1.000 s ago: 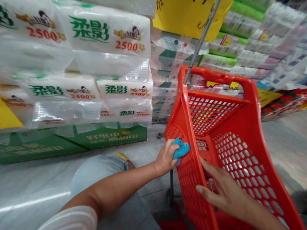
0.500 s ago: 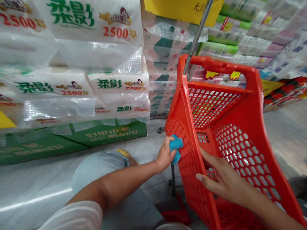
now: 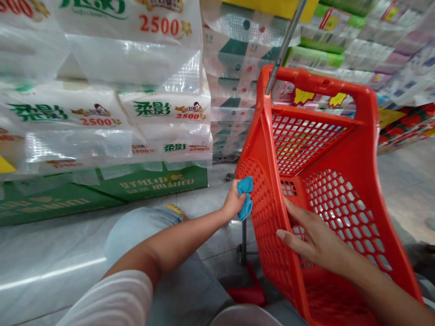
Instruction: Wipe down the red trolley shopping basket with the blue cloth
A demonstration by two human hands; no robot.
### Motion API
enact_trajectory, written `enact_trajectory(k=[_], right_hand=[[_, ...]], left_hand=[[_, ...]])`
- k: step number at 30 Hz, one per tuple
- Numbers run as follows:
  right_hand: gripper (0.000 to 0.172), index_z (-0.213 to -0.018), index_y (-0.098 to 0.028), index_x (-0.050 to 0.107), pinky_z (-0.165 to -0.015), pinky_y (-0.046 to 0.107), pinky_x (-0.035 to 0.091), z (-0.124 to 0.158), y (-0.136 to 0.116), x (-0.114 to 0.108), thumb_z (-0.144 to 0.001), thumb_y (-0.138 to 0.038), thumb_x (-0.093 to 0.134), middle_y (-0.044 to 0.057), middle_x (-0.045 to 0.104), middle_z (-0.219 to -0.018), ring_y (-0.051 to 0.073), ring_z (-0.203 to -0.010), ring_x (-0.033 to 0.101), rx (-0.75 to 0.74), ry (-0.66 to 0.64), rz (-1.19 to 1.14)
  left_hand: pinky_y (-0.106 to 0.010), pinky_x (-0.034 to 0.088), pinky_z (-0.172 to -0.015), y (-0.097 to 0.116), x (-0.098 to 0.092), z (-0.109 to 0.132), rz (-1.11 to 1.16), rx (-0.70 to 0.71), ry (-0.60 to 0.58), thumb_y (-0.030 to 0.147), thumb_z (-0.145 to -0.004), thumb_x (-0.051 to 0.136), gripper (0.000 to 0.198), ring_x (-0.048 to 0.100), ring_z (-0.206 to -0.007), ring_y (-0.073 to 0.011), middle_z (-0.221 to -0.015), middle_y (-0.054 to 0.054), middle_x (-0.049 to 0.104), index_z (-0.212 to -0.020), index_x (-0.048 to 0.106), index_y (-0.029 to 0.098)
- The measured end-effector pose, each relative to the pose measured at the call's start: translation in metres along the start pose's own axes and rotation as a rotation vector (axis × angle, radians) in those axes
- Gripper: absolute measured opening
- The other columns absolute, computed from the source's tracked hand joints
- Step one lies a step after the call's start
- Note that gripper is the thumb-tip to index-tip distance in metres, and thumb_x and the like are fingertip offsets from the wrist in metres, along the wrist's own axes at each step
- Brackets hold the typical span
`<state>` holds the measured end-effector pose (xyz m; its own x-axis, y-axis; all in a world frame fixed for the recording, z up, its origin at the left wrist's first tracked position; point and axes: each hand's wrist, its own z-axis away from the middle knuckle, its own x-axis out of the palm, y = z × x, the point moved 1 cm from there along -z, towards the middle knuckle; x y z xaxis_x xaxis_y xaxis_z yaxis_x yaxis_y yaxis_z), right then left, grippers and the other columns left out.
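Note:
My left hand [image 3: 233,200] pinches a crumpled blue cloth [image 3: 245,197] against the outer side of the left wall of a red plastic mesh shopping basket trolley [image 3: 324,88]. My right hand [image 3: 314,237] reaches across from the right, its spread fingers lying on that same mesh wall and holding nothing else. The cloth's lower end hangs beside the wall, and part of it is hidden by my fingers. The trolley stands tilted towards me, with a thin metal pole [image 3: 285,47] rising from its back corner.
Stacks of plastic-wrapped tissue packs [image 3: 136,113] with green print and "2500" rise at left and behind the trolley. A green carton [image 3: 152,185] sits beneath them on a grey tiled floor [image 3: 404,190]. My denim-covered knee [image 3: 142,235] is at lower left.
The whole view has tilted, so the trolley sits higher in the frame. The blue cloth is bunched narrower, and my left hand has shifted up along the wall with it.

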<state>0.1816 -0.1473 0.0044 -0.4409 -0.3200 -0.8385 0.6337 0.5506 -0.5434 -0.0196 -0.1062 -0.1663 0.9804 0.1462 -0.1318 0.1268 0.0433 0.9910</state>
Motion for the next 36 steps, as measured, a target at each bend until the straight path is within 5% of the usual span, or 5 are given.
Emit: enact_trajectory(k=[4,11,18,24,36], right_hand=[[0.070,-0.157,-0.014,0.036,-0.103,0.048,0.055,-0.005,-0.006,-0.002,-0.096,-0.042,0.054,0.016,0.062,-0.139,0.032,-0.129,0.060,0.045,-0.035,-0.015],[0.067,-0.158,-0.019,0.035,-0.101,0.040,0.057,-0.005,-0.003,-0.007,-0.097,-0.041,0.053,0.011,0.066,-0.135,0.027,-0.121,0.066,-0.040,0.027,-0.015],[0.067,-0.156,-0.018,0.038,-0.107,0.045,0.052,-0.005,0.000,-0.003,-0.096,-0.043,0.054,0.012,0.064,-0.137,0.028,-0.126,0.062,-0.013,-0.014,-0.077],[0.068,-0.156,-0.018,0.038,-0.107,0.045,0.052,-0.007,0.002,-0.006,-0.096,-0.045,0.055,0.011,0.062,-0.140,0.028,-0.127,0.062,0.002,-0.016,-0.059],[0.066,-0.156,-0.019,0.038,-0.108,0.042,0.051,-0.003,0.006,-0.006,-0.096,-0.042,0.056,0.010,0.060,-0.143,0.027,-0.129,0.061,-0.043,-0.024,-0.031]], left_hand=[[-0.039,0.049,-0.098,-0.003,0.003,-0.015,0.010,-0.018,0.039,0.006,-0.077,0.047,0.037,0.058,-0.094,-0.0157,-0.098,-0.001,0.056,-0.110,0.044,0.023],[-0.038,0.049,-0.099,0.023,0.008,0.103,0.009,0.224,-0.278,0.013,-0.068,0.062,0.042,0.056,-0.108,-0.0218,-0.113,-0.005,0.057,-0.107,0.053,0.023],[-0.044,0.043,-0.107,0.032,0.004,0.078,-0.060,0.148,-0.094,0.012,-0.078,0.049,0.043,0.053,-0.115,-0.0232,-0.117,-0.008,0.052,-0.119,0.043,0.024],[-0.033,0.052,-0.088,0.045,-0.003,0.133,-0.048,0.526,-0.540,0.028,-0.086,0.057,0.028,0.058,-0.100,-0.0209,-0.120,-0.009,0.054,-0.114,0.050,0.026],[-0.037,0.050,-0.092,0.047,-0.007,0.102,-0.139,0.439,-0.388,0.012,-0.076,0.053,0.034,0.056,-0.103,-0.0228,-0.112,-0.009,0.056,-0.108,0.049,0.023]])
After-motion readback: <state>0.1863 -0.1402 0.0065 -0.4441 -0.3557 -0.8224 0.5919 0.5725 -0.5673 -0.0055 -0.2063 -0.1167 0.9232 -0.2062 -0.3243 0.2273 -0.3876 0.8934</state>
